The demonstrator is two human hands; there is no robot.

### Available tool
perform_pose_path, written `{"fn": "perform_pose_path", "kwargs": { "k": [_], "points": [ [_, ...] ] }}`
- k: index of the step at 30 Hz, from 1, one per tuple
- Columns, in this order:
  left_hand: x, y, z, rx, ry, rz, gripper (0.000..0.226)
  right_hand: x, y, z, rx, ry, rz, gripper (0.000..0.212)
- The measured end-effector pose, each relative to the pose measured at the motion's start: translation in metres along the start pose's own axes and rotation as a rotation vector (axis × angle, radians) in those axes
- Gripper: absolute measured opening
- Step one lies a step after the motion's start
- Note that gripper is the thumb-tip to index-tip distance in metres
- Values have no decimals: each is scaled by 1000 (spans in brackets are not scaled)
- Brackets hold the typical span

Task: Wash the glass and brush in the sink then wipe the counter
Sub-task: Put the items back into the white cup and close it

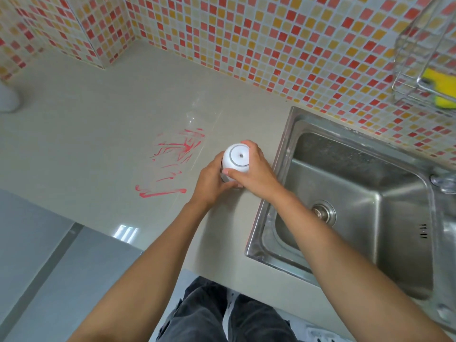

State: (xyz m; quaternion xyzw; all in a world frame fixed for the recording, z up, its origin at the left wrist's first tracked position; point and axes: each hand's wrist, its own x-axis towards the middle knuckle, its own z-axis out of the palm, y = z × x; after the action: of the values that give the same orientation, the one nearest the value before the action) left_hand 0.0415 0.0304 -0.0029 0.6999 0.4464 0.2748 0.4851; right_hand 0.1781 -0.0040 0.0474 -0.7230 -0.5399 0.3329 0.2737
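Two hands meet on one white container (238, 155), which stands upright with its long axis running straight up from the surface (98, 144) toward the camera. Its round top faces the lens, showing a grey ring and a small dark hole at the middle. What kind of container it is cannot be told.

The left hand (209, 178) curls round the lower body from the left. The right hand (256, 169) wraps the upper part from the right, thumb laid across the near side and fingertips over the far edge of the top. Both grips are closed on the container, so the top pokes out above them and the base is hidden between the palms. Whether the base touches the surface cannot be seen.

It sits over the pale beige surface, just beside the left rim of the steel sink (288, 134) and right of a patch of red streaks (172, 159) smeared across the surface. The sink basin shows a round drain (323, 213), and part of a tap (444, 183) at the far right edge.

Small red, orange and cream tiles cover the wall (246, 33) behind. A wire rack (419, 58) at the upper right holds a yellow sponge (436, 80). A white rounded object (8, 99) is cut off at the left edge. Below lie grey floor (37, 243) and dark trousers (209, 312).
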Motion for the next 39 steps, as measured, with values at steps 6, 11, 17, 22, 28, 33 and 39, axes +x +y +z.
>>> {"fn": "perform_pose_path", "kwargs": {
  "k": [6,11,17,22,28,33,39],
  "points": [
    [-6,10,-1,23,-18,-44,78,-2,-4,-1,21,-12,10,84],
    [-7,28,-28,227,-180,-205,94,-10,0,-19,125,136,47,75],
    [-20,65,-36,403,170,37,65,-44,51,-41,-227,301,12,63],
    [-12,115,25,549,142,292,63,-83,100,-75,-444,289,114,67],
    [3,167,122,610,11,495,64,-120,130,-159,-470,476,191,66],
    [26,245,177,622,52,680,59,-139,122,-230,-496,725,64,59],
    [79,309,216,787,71,699,62,-115,85,-319,-469,909,-93,56]
  ]
}}
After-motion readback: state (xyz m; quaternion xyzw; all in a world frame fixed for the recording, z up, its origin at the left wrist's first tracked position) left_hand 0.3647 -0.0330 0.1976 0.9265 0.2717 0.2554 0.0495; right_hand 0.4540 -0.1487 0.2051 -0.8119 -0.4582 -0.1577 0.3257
